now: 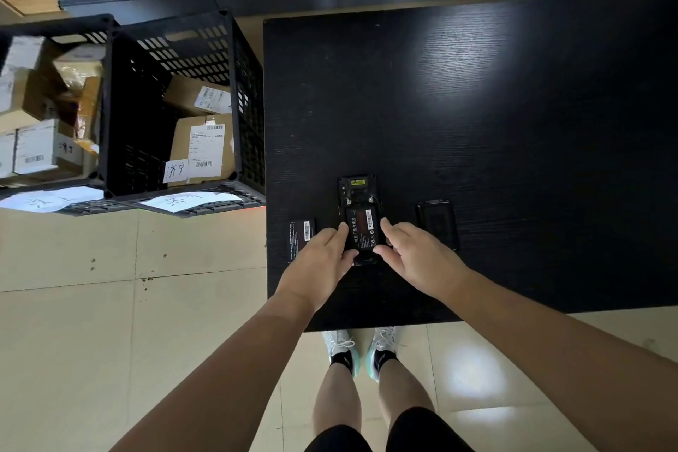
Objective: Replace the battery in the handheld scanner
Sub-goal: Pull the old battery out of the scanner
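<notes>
Left of frame: black slotted plastic crate holding labelled cardboard parcels, then a loose black rectangular battery on the black woodgrain table. Centre-bottom: left hand and right hand, fingers loosely spread, press the edges of a black labelled battery seated in the back-up black handheld scanner. Black rectangular back cover lies just right.

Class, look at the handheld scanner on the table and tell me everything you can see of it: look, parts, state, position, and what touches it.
The handheld scanner is a black, plastic-looking device lying face down near the dark table's front edge. Its back cover is off, showing a yellow label, two small latches and a labelled battery sitting in the bay. The left hand and right hand touch its near end, fingers on the battery.
</notes>
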A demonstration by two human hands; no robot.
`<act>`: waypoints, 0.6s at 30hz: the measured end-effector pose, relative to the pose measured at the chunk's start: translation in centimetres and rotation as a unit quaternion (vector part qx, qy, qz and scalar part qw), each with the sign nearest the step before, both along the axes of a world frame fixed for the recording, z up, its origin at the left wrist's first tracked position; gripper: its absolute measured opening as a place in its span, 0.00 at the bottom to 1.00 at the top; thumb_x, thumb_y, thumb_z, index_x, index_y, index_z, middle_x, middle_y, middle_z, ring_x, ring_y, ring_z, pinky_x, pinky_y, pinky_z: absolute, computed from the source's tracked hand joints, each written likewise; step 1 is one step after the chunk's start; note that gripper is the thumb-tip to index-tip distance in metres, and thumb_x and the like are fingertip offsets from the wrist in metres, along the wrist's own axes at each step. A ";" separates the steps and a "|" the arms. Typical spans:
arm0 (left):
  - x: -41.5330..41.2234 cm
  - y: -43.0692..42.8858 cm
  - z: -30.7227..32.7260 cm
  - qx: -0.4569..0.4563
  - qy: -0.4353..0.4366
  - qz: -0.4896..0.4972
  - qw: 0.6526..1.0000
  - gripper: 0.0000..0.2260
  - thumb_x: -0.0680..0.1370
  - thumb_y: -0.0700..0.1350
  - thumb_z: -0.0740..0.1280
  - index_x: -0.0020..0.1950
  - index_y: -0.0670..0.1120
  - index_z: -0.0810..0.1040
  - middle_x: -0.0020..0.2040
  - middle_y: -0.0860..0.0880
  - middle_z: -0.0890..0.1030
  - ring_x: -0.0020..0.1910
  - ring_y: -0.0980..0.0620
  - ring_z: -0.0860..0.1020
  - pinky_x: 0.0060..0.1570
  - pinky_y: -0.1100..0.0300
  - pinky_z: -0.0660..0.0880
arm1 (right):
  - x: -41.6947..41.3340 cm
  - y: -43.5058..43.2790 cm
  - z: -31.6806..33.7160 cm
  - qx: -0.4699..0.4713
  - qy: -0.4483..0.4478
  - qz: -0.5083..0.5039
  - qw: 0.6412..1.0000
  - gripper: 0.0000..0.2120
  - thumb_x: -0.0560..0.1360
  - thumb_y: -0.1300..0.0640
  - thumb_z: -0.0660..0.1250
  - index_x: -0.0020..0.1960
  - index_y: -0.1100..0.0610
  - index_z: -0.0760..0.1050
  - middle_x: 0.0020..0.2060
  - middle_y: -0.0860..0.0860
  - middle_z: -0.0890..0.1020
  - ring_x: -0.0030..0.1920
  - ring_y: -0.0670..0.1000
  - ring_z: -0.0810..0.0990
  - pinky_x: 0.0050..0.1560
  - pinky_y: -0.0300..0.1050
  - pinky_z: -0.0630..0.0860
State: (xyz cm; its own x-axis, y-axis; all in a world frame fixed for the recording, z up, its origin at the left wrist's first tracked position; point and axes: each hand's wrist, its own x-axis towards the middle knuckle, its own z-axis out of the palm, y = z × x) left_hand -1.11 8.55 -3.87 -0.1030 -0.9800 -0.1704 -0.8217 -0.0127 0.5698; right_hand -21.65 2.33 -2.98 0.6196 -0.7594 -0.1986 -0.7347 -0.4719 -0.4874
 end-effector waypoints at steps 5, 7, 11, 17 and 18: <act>-0.2 0.1 0.0 -0.041 -0.053 -0.025 0.997 0.22 0.75 0.42 0.76 0.64 0.32 0.78 0.46 0.41 0.82 0.39 0.45 0.83 0.39 0.57 0.81 | -0.4 -0.9 -0.1 0.013 0.003 0.029 0.999 0.31 0.80 0.43 0.59 0.75 0.63 0.65 0.53 0.54 0.79 0.48 0.52 0.81 0.46 0.49 0.82; -0.4 0.2 0.0 -0.052 -0.058 -0.022 0.997 0.22 0.74 0.42 0.77 0.63 0.32 0.79 0.45 0.42 0.82 0.38 0.46 0.82 0.38 0.58 0.81 | -0.4 -0.7 -0.3 0.015 -0.003 0.021 1.000 0.33 0.79 0.40 0.57 0.75 0.62 0.66 0.53 0.54 0.79 0.47 0.51 0.81 0.45 0.50 0.82; -0.5 0.3 0.2 -0.053 -0.053 -0.014 0.997 0.22 0.75 0.42 0.77 0.64 0.32 0.78 0.46 0.41 0.82 0.39 0.45 0.83 0.38 0.57 0.81 | -0.3 -0.1 -0.5 0.002 -0.026 -0.002 1.000 0.31 0.79 0.42 0.57 0.72 0.63 0.70 0.50 0.53 0.80 0.44 0.51 0.81 0.42 0.49 0.83; -1.0 0.4 0.7 -0.038 -0.045 0.009 0.998 0.22 0.74 0.41 0.78 0.63 0.32 0.79 0.46 0.41 0.83 0.40 0.44 0.83 0.39 0.57 0.81 | 0.6 1.5 -0.8 0.069 -0.123 -0.132 0.981 0.26 0.77 0.52 0.70 0.73 0.58 0.71 0.52 0.48 0.76 0.45 0.45 0.76 0.50 0.39 0.80; -1.0 0.3 0.7 -0.035 -0.045 0.008 0.998 0.22 0.73 0.41 0.78 0.63 0.32 0.79 0.47 0.41 0.83 0.41 0.44 0.83 0.41 0.57 0.81 | 0.8 1.7 -0.9 0.087 -0.140 -0.154 0.974 0.26 0.77 0.53 0.72 0.73 0.57 0.71 0.51 0.48 0.76 0.45 0.45 0.76 0.50 0.36 0.79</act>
State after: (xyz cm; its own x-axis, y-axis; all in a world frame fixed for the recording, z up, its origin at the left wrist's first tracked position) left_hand -2.15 8.89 -3.18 -0.0747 -0.9913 -0.1086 -0.8694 0.0114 0.4939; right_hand -20.82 4.02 -3.84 0.4163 -0.8876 -0.1971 -0.6554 -0.1427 -0.7416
